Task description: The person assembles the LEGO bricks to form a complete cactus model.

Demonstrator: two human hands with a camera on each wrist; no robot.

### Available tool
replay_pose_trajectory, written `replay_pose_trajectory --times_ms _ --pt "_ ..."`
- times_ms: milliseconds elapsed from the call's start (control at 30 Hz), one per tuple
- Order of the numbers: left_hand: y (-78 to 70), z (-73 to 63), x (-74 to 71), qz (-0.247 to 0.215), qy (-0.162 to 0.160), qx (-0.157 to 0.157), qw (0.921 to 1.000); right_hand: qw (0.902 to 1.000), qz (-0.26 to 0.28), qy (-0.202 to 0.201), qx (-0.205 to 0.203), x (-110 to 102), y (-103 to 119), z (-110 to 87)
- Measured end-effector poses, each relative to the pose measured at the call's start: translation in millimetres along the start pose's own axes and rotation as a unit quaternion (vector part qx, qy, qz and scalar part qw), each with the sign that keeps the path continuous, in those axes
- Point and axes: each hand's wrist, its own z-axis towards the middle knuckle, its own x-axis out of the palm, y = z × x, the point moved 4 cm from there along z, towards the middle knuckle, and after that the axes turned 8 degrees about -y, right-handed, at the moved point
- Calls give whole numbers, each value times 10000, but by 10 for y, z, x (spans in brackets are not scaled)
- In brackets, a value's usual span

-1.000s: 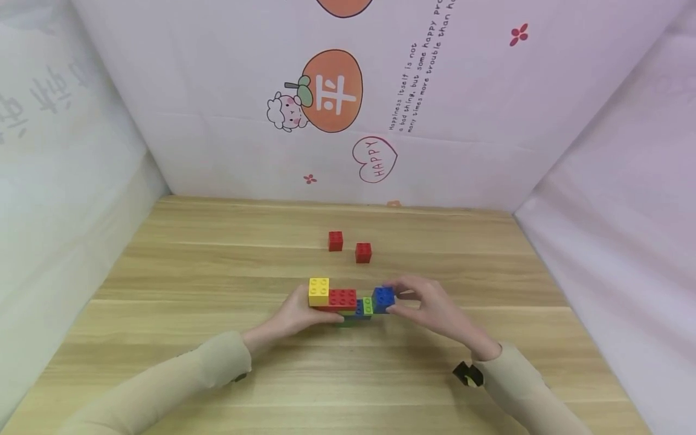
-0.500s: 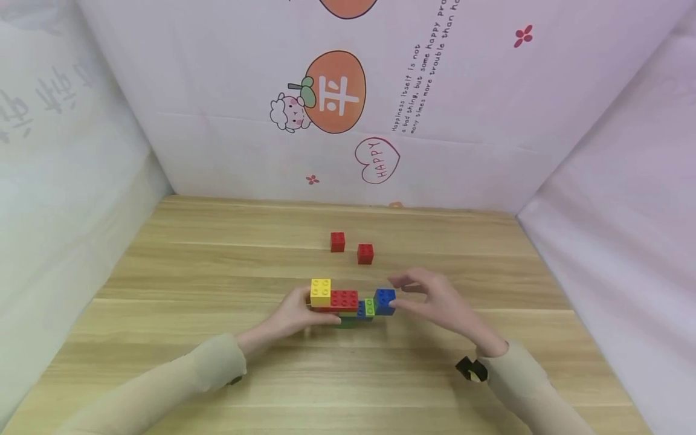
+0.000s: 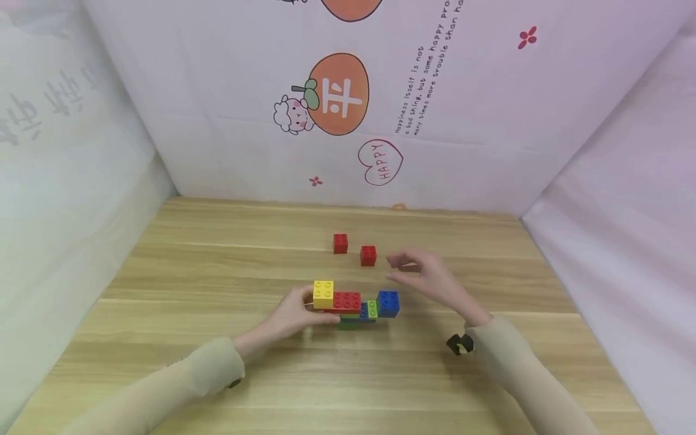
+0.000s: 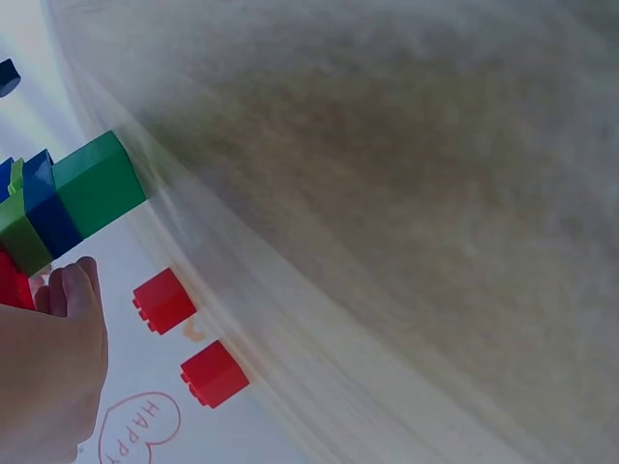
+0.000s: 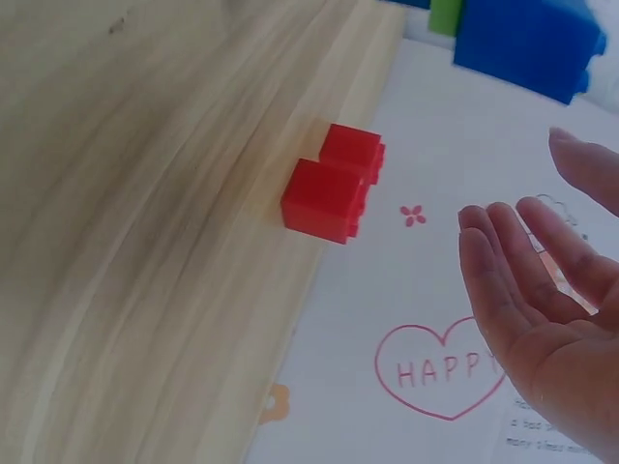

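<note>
My left hand (image 3: 293, 313) grips the left end of a toy brick build, thumb in front and fingers behind. A yellow brick (image 3: 323, 294) tops that end, beside a long red brick (image 3: 346, 301). Lower pieces show light green, blue and, at the bottom, a dark green brick (image 4: 101, 184). At the build's right end sits a blue brick (image 3: 388, 304). My right hand (image 3: 429, 275) holds nothing; its fingers are relaxed, behind and right of that blue brick. Two small red bricks, one farther left (image 3: 340, 243) and one nearer (image 3: 368, 255), stand behind the build, left of the right fingertips.
The wooden table (image 3: 217, 260) carries the bricks. A white printed sheet (image 3: 228, 151) rises at its back edge, and white sheets (image 3: 625, 211) close off both sides. A dark object (image 3: 460, 344) shows at the right cuff.
My right hand has let go of the blue brick and moved back, toward the loose red bricks. The blue brick stays on the build, which my left hand keeps holding.
</note>
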Motion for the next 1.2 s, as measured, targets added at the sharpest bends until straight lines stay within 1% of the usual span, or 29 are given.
replay_pose_trajectory --times_ms 167,367,500,600,733,933,1067,1200 --pt "3 2 -1 -74 -48 -65 9999 9994 -130 135 300 60 -99 148" --pt "-15 -11 5 -107 -39 -18 9999 9976 -263 270 581 148 -260 320" --pt "-24 -17 3 -102 -46 0 9999 9970 -297 322 635 197 -371 437" --pt "-29 -17 -2 -74 -85 -9 9999 9971 -277 382 603 221 -420 504" --pt "-24 -7 -4 -33 -135 -45 9999 9962 -351 461 655 258 -479 565" --pt "-15 1 -12 -47 -115 -74 9999 9938 -438 514 880 333 -565 623" --pt "-13 -12 -24 -111 -120 -144 9998 9924 -527 535 976 371 -582 655" --pt "-17 -22 -36 -62 -151 -139 9998 9920 -513 607 983 400 -576 686"
